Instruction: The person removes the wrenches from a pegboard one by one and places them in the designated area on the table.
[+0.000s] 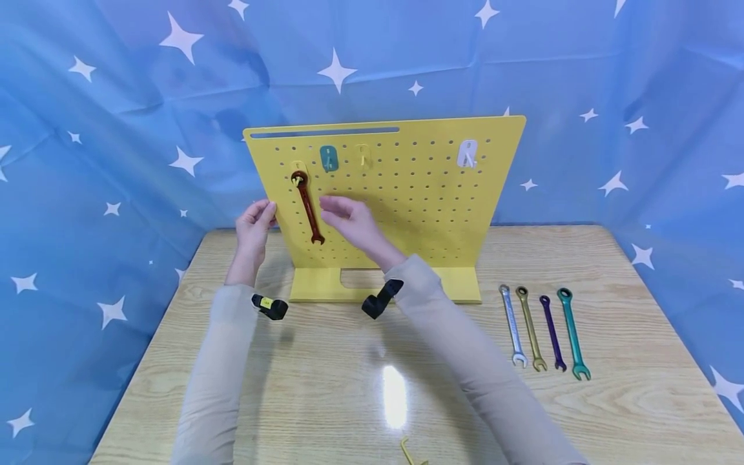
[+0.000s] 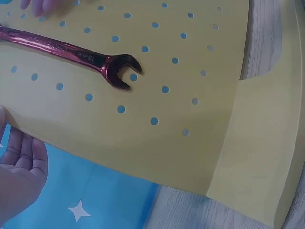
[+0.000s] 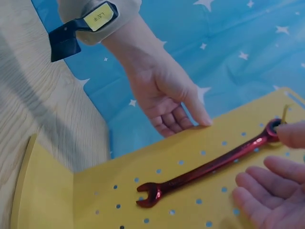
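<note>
A yellow pegboard [image 1: 418,219] stands upright on the table. My left hand [image 1: 253,226] holds its left edge, thumb at the front and fingers curled behind, as the right wrist view also shows. A red combination wrench [image 1: 308,208] hangs by its ring end from a yellow hook [image 1: 298,166], its open jaw pointing down. My right hand [image 1: 354,223] is just right of the wrench, palm turned toward it, fingers relaxed and slightly bent. In the right wrist view, its thumb [image 3: 293,135] appears close to the ring end; whether it touches cannot be told.
A teal hook [image 1: 329,158], another yellow hook [image 1: 363,156] and a white hook [image 1: 467,154] are on the board. To the right lie a silver wrench [image 1: 513,326], a gold wrench [image 1: 531,328], a purple wrench [image 1: 553,332] and a teal wrench [image 1: 573,332]. A yellow bent piece [image 1: 409,452] lies at the front.
</note>
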A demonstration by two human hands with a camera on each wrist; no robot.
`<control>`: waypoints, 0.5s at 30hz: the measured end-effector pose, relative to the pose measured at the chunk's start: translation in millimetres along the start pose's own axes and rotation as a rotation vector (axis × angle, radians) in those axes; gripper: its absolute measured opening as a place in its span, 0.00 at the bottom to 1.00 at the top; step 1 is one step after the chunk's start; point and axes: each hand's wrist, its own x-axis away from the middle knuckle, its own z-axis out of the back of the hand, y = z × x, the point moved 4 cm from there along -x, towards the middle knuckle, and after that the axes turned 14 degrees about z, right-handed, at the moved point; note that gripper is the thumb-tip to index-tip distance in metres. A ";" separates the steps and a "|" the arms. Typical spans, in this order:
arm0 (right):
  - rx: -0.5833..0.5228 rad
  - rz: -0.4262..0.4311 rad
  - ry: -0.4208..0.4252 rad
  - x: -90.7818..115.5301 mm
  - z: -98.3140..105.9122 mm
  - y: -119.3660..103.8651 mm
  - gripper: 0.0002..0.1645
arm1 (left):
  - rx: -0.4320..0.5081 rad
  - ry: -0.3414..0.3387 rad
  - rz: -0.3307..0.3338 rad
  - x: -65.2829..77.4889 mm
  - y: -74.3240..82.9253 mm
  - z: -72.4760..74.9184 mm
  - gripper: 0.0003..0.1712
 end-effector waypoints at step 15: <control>-0.026 -0.026 -0.003 -16.1 -22.8 -1.0 0.23 | 0.001 0.011 0.011 -2.2 -0.5 2.1 0.08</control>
